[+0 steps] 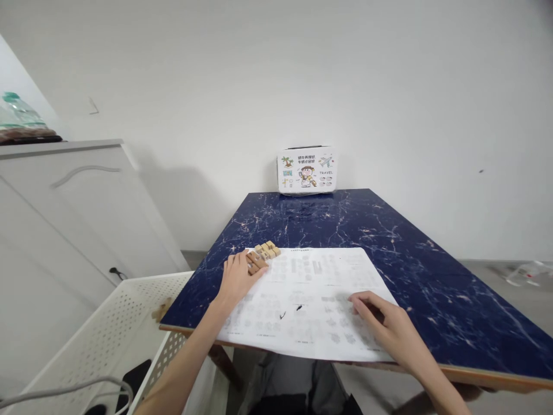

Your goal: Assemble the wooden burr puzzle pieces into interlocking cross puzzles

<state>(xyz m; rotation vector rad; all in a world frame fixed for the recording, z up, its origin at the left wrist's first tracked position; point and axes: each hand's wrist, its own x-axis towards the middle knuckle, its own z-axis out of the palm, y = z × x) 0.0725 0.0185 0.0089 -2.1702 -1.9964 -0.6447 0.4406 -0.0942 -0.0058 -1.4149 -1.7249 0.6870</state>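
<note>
At the upper left corner of the white printed sheet (319,323), my left hand (237,278) has its fingers and thumb around brown wooden pieces (257,263); part of them is hidden by the hand. Just beyond those pieces sits a cluster of light wooden blocks (268,249), partly off the sheet. My right hand (384,323) rests on the sheet's right side. Its fingers are curled, thumb and index tips close together, with nothing visible in them. Two small black marks or bits (299,308) show near the sheet's middle.
The blue marbled table (345,225) carries a white printed case (307,170) at its far end, against the wall. On the left stand a white perforated basket (108,311) with a cable and a white cabinet (60,219). A clear plastic item (529,273) lies at far right.
</note>
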